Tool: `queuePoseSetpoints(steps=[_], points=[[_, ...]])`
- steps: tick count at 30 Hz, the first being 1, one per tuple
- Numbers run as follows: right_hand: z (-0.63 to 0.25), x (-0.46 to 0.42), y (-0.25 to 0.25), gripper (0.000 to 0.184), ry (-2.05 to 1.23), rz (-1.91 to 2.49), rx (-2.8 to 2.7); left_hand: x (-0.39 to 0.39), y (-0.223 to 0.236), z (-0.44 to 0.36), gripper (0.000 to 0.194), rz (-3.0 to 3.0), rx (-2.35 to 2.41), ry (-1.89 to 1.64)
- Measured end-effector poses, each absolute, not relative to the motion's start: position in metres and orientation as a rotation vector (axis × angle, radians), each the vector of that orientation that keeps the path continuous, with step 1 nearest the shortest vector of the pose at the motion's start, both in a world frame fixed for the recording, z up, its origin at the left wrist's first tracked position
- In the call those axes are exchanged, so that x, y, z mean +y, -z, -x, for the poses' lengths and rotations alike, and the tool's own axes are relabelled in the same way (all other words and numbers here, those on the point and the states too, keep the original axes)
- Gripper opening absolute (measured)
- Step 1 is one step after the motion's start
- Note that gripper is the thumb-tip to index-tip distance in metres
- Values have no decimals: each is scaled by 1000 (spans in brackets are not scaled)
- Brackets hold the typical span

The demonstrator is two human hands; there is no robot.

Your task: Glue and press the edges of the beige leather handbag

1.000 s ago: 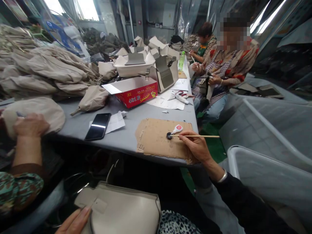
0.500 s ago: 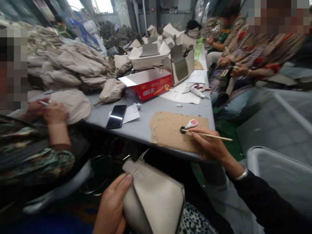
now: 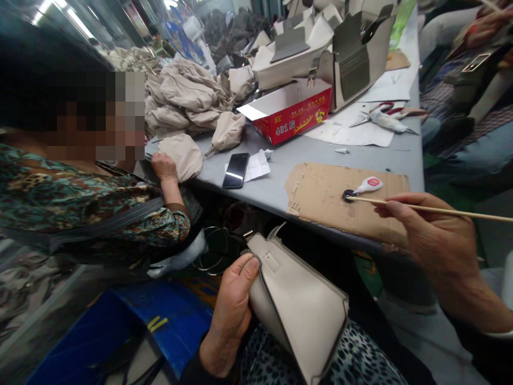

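My left hand (image 3: 233, 307) grips a beige leather handbag (image 3: 302, 299) by its upper left edge, thumb on top. The bag rests tilted on my lap over patterned fabric, its edges trimmed dark. Between the fingers of my right hand (image 3: 438, 240) is a thin wooden stick (image 3: 425, 209). The stick's tip reaches a small round black piece (image 3: 349, 196) on a sheet of brown cardboard (image 3: 320, 195). Touching or just beside that piece lies a small white glue bottle (image 3: 369, 184) with a red label.
On the grey table (image 3: 204, 168) are a black phone (image 3: 235, 170), a red box (image 3: 298, 117), pliers (image 3: 387, 118) and beige bags (image 3: 288, 61). A co-worker (image 3: 100, 203) sits at the left, handling pale fabric (image 3: 182, 156). A blue bin (image 3: 132, 326) stands at lower left.
The view has turned left, so everything appears further right, and more of the co-worker and the blue bin shows. Both hands keep their holds, the stick's tip still at the black piece.
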State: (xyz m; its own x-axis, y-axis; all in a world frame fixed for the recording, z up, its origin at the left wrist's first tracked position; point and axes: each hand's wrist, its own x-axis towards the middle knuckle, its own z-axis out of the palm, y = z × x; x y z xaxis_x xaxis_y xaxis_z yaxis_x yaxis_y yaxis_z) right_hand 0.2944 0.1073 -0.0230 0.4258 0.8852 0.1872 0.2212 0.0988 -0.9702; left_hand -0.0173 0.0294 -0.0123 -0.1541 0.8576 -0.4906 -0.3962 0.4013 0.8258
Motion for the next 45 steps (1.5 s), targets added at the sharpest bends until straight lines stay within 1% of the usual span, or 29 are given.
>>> queuePoseSetpoints(steps=[5,8,16,30,38,45], points=[[-232,79,23,12,-1326,1037,-951,27,11,13,36,-545,1326,-1177],[-203,70,22,10,-1477,955,-1032,25,10,12,35,-595,1323,-1155],[-198,69,20,9,-1500,963,-1252,21,8,10,28,-618,1301,-1143],[-194,71,26,9,-1391,808,-1341,20,9,11,31,-606,1310,-1144],[-195,73,25,11,-1375,752,-1443,19,11,11,30,-579,1311,-1159],[-199,77,19,13,-1338,714,-1555,20,12,13,25,-584,1281,-1137]])
